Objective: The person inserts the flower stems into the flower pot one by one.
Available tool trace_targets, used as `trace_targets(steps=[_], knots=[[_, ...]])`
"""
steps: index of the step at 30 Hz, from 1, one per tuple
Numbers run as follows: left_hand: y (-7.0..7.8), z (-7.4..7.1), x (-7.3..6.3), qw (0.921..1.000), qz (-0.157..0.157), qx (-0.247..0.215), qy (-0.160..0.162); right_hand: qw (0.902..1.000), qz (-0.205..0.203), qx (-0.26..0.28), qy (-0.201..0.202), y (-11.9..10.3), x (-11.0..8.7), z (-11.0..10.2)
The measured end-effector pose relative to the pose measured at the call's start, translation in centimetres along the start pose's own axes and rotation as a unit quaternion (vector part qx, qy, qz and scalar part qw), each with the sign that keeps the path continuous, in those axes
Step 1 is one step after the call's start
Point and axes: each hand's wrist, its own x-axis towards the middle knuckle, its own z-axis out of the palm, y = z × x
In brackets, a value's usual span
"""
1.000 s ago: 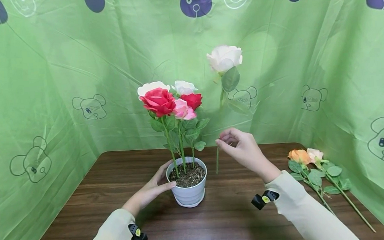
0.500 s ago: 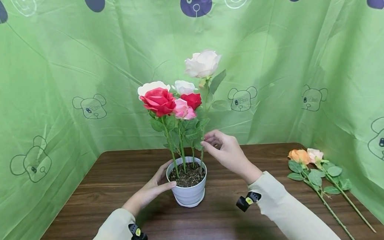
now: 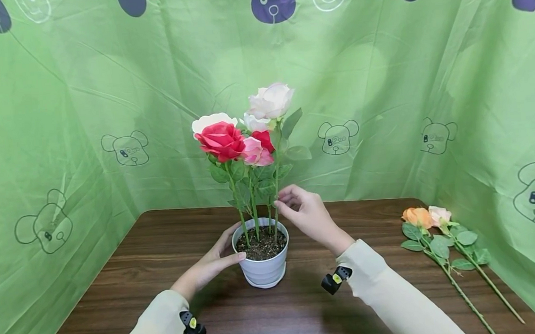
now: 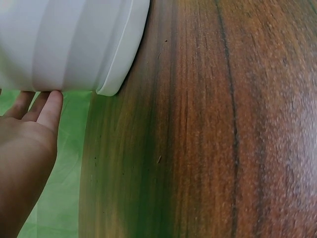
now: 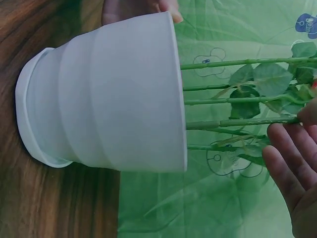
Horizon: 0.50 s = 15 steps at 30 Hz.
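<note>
A ribbed white flowerpot (image 3: 263, 272) filled with dark soil (image 3: 260, 250) stands on a matching saucer. My left hand (image 3: 211, 261) holds the pot's left side, thumb at the rim and fingers round the far side; in the left wrist view its fingertips (image 4: 51, 111) touch the wall. Between thumb and fingers, my right hand (image 3: 309, 216) pinches the stem of a pale pinkish-white rose (image 3: 271, 101), an artificial-looking flower. The stem (image 5: 237, 122) stands nearly upright, its lower end inside the pot's right side. Red roses (image 3: 220, 142), a pink rose (image 3: 257, 152) and white ones stand beside it.
An orange rose (image 3: 417, 218) and a pale peach rose (image 3: 439, 215) lie on the dark wooden table (image 3: 140, 279) at the right. Green printed cloth (image 3: 168, 81) hangs behind and along both sides.
My right hand has carried the pinkish-white rose left and down, from beside the pot until its stem end is in the pot. My left hand has stayed on the pot.
</note>
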Motion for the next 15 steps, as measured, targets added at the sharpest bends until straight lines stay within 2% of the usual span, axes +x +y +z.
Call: trace_targets(steps=[6,15], knots=[[0.1,0.0,0.0,1.0000,-0.002,0.002,0.001,0.9993,0.024,0.019,-0.021,0.3,-0.3,0.6],[0.1,0.1,0.0,1.0000,-0.001,-0.002,-0.001,0.9993,0.021,0.001,-0.030,0.9,-0.4,1.5]])
